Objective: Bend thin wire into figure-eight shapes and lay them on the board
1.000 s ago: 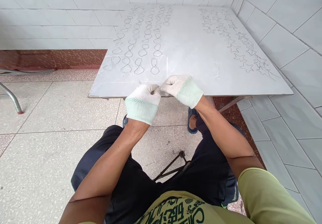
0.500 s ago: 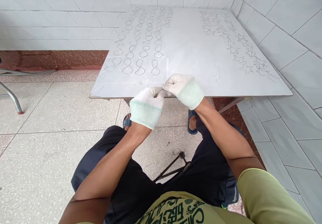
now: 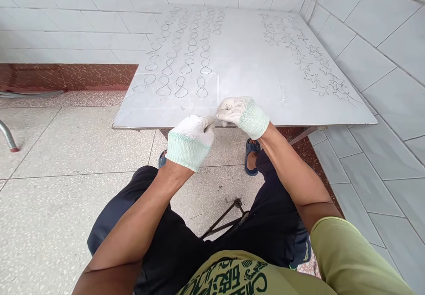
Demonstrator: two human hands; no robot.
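At the front edge of the pale table (image 3: 245, 65), my two hands are close together, both in white knitted gloves with green cuffs. My left hand (image 3: 194, 129) is closed, thumb and forefinger pinched on a thin wire. Just right of it and slightly higher, my right hand (image 3: 234, 110) pinches the same wire. The wire is so fine that it hardly shows between the fingertips. Beyond my hands lie rows of wire figure-eights (image 3: 202, 87), the nearest row a little past my left hand. Several wire stars (image 3: 320, 89) lie in rows along the table's right side.
White tiled walls (image 3: 368, 21) border the table behind and at the right. Below my hands are my knees, sandalled feet and a dark metal stand (image 3: 237, 204) on the speckled floor (image 3: 66, 220). A bent metal chair leg (image 3: 8, 136) stands at the far left.
My hands have come slightly apart at the fingertips, still pinching. The curved wire end that hung below them no longer shows clearly. The whole view has shifted a little.
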